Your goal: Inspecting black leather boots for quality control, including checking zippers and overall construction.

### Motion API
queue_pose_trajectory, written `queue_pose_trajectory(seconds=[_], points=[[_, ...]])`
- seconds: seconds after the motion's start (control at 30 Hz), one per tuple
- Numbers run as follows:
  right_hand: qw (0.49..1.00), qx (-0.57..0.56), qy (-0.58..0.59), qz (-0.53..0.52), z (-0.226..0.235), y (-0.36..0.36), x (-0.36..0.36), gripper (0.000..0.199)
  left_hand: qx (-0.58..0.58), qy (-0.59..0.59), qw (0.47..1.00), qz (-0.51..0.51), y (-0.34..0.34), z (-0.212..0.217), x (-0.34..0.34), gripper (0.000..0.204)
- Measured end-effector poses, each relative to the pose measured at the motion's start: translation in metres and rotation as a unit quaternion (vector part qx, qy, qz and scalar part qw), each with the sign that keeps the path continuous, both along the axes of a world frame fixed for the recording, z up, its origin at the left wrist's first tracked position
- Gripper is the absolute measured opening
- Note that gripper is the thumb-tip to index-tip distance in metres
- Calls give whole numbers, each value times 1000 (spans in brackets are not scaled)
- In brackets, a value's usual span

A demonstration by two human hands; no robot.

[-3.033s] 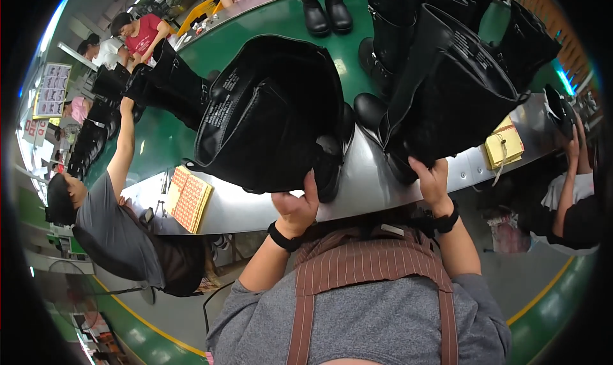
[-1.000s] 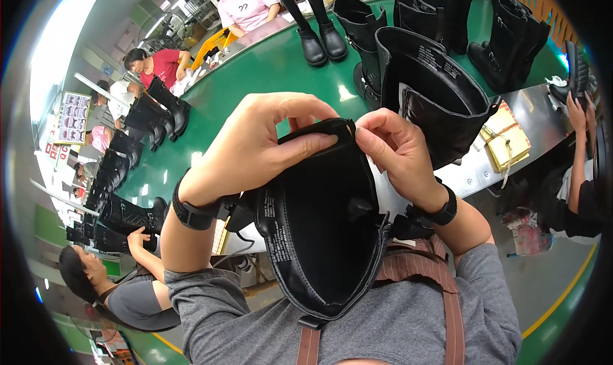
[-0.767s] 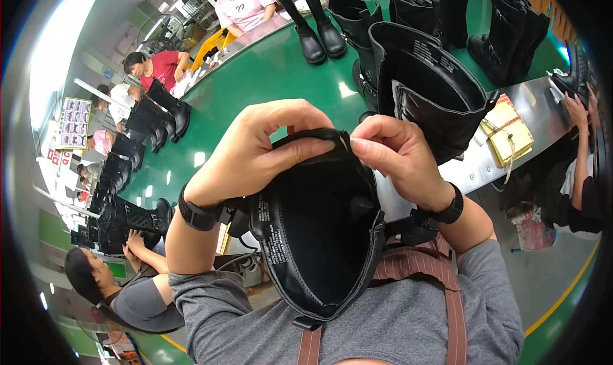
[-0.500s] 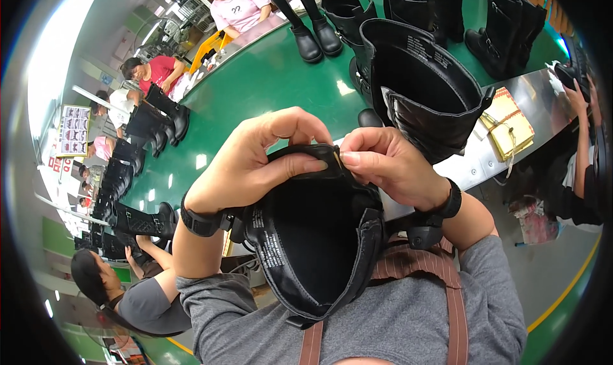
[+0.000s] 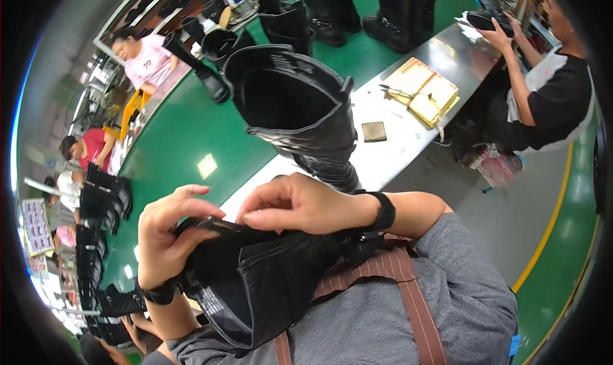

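A black boot (image 5: pixel 281 282) lies tilted against my front, its wide open top toward the left and a pale printed patch on its lining. My left hand (image 5: pixel 167 237) is closed on the rim of that top, thumb and fingers pinching the edge. Just right of it, my right hand (image 5: pixel 300 205) is closed in a pinch at the rim; whatever its fingertips hold is too small to make out. Beyond my hands another black boot (image 5: pixel 287 103) stands upright, its open top facing me.
A green-topped bench (image 5: pixel 172 135) has a metal strip (image 5: pixel 399 154) along its near side. On the strip lie a small dark square (image 5: pixel 374 132) and a yellow pad (image 5: pixel 421 90) with a tool on it. More black boots (image 5: pixel 396 14) stand behind. A co-worker (image 5: pixel 543 77) at right handles a boot.
My view has turned right, so the bench has shifted left and the co-worker at right shows more. The held boot has tipped sideways, and my right hand has come slightly off its rim.
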State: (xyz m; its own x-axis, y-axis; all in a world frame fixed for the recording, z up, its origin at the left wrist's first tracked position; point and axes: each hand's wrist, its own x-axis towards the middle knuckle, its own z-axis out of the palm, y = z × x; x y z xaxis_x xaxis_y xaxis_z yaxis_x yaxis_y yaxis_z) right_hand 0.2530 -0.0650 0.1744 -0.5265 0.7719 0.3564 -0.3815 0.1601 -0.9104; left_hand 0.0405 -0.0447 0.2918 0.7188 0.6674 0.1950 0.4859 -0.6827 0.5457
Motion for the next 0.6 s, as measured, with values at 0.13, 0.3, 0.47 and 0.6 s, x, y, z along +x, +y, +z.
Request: queue_pose_trajectory(seconds=[0.13, 0.3, 0.47, 0.6], points=[[983, 160, -83, 31, -8, -23, 75, 28, 13, -70, 997, -16, 2, -5, 1, 25], [872, -46, -226, -431, -49, 2, 202, 17, 45, -77, 996, -27, 2, -4, 2, 21], [582, 102, -566, -574, -123, 88, 255, 31, 81, -76, 994, -11, -2, -8, -5, 14], [590, 133, -576, -550, -155, 101, 269, 26, 66, -79, 995, -14, -8, -13, -13, 20]])
